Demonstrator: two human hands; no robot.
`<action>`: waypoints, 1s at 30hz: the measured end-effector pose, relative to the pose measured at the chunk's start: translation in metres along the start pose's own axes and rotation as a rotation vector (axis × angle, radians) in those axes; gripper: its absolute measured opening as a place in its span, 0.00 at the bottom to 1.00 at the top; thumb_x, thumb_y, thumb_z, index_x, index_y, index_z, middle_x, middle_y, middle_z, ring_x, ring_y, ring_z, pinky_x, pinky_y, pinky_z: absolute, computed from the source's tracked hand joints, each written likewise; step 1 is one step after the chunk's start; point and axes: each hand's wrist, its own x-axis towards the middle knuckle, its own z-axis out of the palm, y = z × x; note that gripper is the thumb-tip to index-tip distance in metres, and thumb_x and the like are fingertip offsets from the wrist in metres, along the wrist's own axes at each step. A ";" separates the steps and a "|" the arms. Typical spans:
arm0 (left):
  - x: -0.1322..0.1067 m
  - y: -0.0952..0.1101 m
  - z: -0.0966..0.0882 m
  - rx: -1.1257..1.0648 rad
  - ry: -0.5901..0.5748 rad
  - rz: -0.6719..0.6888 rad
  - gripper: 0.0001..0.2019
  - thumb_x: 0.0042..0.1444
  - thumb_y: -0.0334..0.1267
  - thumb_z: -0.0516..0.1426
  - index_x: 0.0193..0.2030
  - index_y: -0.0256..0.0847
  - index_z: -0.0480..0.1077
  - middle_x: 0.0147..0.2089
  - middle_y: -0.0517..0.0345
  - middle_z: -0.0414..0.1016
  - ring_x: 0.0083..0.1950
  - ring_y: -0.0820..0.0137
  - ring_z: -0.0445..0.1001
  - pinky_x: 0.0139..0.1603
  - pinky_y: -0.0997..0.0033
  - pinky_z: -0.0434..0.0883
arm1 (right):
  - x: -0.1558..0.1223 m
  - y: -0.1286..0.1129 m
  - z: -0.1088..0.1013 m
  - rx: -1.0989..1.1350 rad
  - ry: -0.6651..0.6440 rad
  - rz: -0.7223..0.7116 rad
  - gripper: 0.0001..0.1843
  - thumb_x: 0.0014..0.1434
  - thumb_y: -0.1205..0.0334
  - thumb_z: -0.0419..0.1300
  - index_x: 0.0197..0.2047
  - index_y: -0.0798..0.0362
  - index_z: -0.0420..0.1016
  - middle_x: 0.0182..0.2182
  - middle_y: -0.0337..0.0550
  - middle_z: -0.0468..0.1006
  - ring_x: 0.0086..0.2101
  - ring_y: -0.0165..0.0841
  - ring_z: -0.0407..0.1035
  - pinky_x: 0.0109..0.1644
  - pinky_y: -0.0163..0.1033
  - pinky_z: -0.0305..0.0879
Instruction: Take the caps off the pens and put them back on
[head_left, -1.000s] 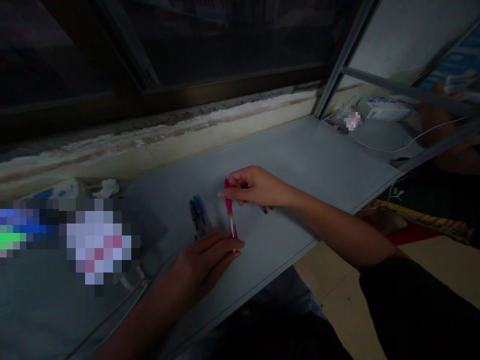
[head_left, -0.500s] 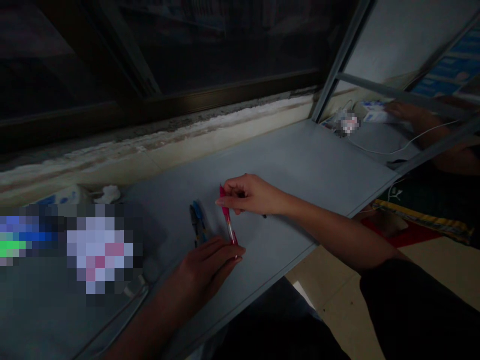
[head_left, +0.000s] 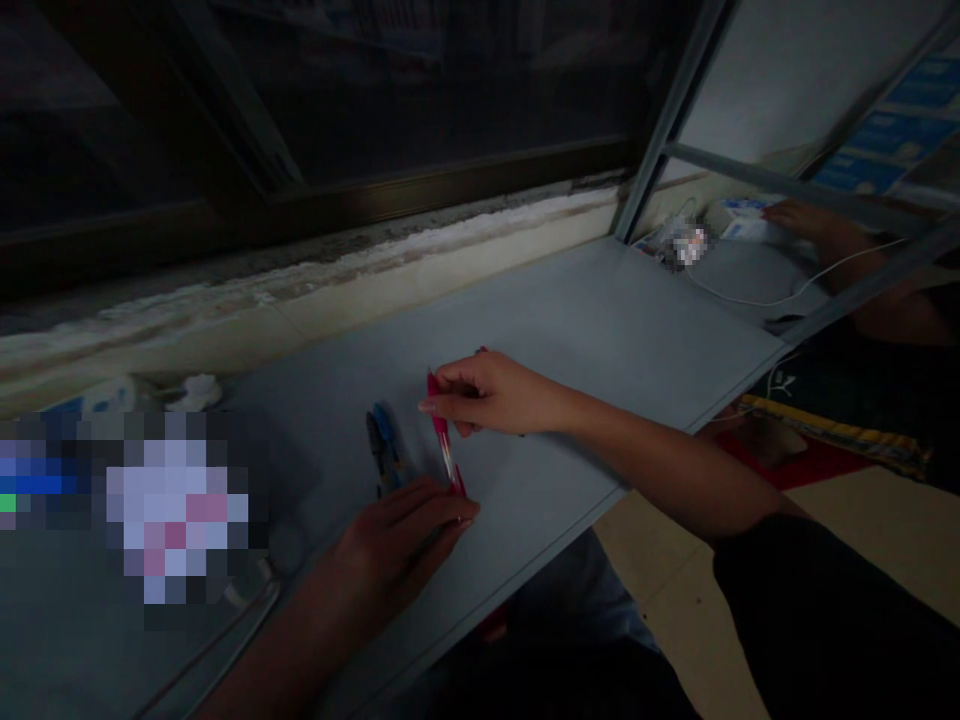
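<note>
A red pen (head_left: 447, 455) with a clear barrel is held between my two hands above the grey table (head_left: 555, 310). My right hand (head_left: 480, 390) pinches its red grip near the tip, which points away from me. At the rear end of the pen, the fingers of my left hand (head_left: 416, 520) are closed on it. Just left of the pen lie a blue pen (head_left: 385, 425) and a dark pen (head_left: 373, 440) side by side, their near ends partly hidden by my left hand. A small dark object shows behind my right hand, mostly covered.
A metal post (head_left: 652, 140) rises at the table's far right. Beyond it, another person's hand (head_left: 795, 215) rests by a white-and-blue packet (head_left: 742, 222), with a white cable (head_left: 780, 300) nearby. Blurred-out items (head_left: 176, 510) stand at left. A window ledge (head_left: 315, 290) runs behind the table.
The view has shifted slightly, so the table and hands appear a little further left. Both hands keep their hold on the red pen.
</note>
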 end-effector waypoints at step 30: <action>0.008 0.006 -0.013 0.281 0.299 -0.353 0.11 0.67 0.49 0.59 0.42 0.44 0.74 0.28 0.63 0.74 0.27 0.70 0.74 0.29 0.72 0.72 | 0.005 0.009 -0.013 -0.396 0.119 0.088 0.22 0.71 0.48 0.57 0.29 0.53 0.65 0.22 0.36 0.68 0.25 0.27 0.61 0.34 0.37 0.52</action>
